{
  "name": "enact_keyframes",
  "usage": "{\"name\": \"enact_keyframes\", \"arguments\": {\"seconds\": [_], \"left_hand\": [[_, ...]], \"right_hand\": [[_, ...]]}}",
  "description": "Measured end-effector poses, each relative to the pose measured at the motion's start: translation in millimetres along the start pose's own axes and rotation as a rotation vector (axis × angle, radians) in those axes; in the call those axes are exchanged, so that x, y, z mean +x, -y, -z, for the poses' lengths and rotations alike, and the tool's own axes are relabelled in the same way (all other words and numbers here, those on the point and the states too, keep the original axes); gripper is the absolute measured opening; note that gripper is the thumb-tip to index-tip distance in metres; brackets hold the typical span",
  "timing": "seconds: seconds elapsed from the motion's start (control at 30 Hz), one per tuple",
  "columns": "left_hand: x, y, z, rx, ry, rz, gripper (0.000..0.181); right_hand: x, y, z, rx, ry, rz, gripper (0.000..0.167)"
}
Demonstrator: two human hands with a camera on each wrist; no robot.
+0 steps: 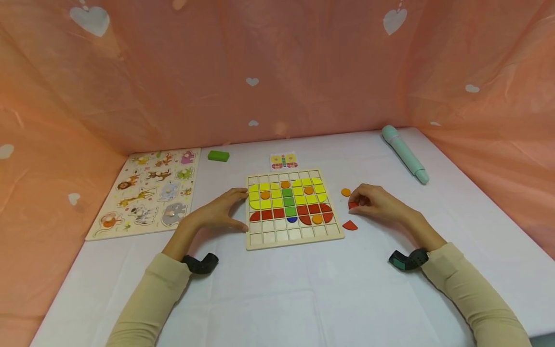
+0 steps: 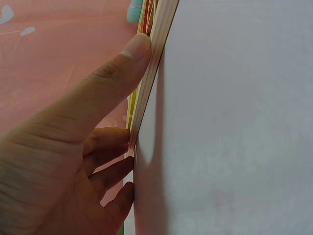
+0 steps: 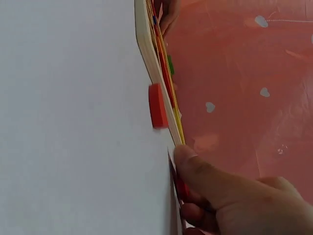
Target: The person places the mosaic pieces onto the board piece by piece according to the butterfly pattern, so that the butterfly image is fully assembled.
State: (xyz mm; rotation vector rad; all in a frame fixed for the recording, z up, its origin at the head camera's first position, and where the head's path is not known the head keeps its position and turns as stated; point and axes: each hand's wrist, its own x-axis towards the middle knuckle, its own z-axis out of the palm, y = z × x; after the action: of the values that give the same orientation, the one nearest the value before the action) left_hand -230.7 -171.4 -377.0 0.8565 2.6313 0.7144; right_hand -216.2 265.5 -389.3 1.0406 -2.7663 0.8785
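A wooden grid board point(image 1: 269, 237) lies flat, bearing yellow, red, green, orange and blue pieces in a butterfly pattern. My left hand point(image 1: 218, 210) is at its left side, fingers spread; in the left wrist view the thumb and fingertips touch the board's edge point(image 2: 151, 73). To the right of the board, my right hand point(image 1: 377, 205) pinches a red piece point(image 1: 353, 205) between thumb and fingers, partly hidden by them. Just below that hand lies a red quarter-circle piece point(image 1: 350, 225), also visible in the right wrist view. An orange disc point(image 1: 345, 192) sits near the fingertips.
Behind the board lies a butterfly pattern card point(image 1: 284, 161), with a green block point(image 1: 218, 155) to its left. An animal peg puzzle point(image 1: 147, 193) takes up the table's left side. A mint-green microphone-shaped object point(image 1: 405, 154) lies at the back right, before the pink curtain point(image 1: 260, 58).
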Motion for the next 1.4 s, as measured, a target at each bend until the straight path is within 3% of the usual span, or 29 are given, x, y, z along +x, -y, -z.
{"name": "enact_keyframes", "arguments": {"seconds": [0.13, 0.3, 0.47, 0.57, 0.7, 0.9, 1.2, 1.4], "left_hand": [[-1.0, -1.4, 1.1, -0.001, 0.004, 0.005, 0.096], [-1.0, -2.1, 0.9, 0.002, 0.008, 0.016, 0.095], [0.3, -1.9, -0.6, 0.001, 0.009, 0.010, 0.094], [1.1, -1.9, -1.1, 0.007, 0.010, 0.013, 0.094], [1.0, -1.5, -0.5, 0.014, 0.005, 0.024, 0.094], [-0.1, -1.8, 0.7, 0.013, 0.004, 0.021, 0.094], [0.5, -0.9, 1.7, 0.004, 0.004, 0.019, 0.095], [-0.2, -0.7, 1.2, 0.006, 0.002, 0.003, 0.094]], "right_hand": [[9.7, 16, -4, 0.025, -0.054, 0.049, 0.022], [36.9, 56, -14, 0.076, -0.094, 0.095, 0.023], [61.2, 90, -41, 0.125, -0.038, 0.121, 0.022], [69.7, 101, -60, 0.090, 0.019, 0.122, 0.024], [79.1, 107, -78, 0.011, 0.055, 0.136, 0.026], [85.1, 111, -91, -0.009, 0.046, 0.142, 0.027], [87.9, 113, -89, -0.035, 0.072, 0.143, 0.030], [88.7, 110, -87, 0.000, 0.113, 0.162, 0.021]]}}
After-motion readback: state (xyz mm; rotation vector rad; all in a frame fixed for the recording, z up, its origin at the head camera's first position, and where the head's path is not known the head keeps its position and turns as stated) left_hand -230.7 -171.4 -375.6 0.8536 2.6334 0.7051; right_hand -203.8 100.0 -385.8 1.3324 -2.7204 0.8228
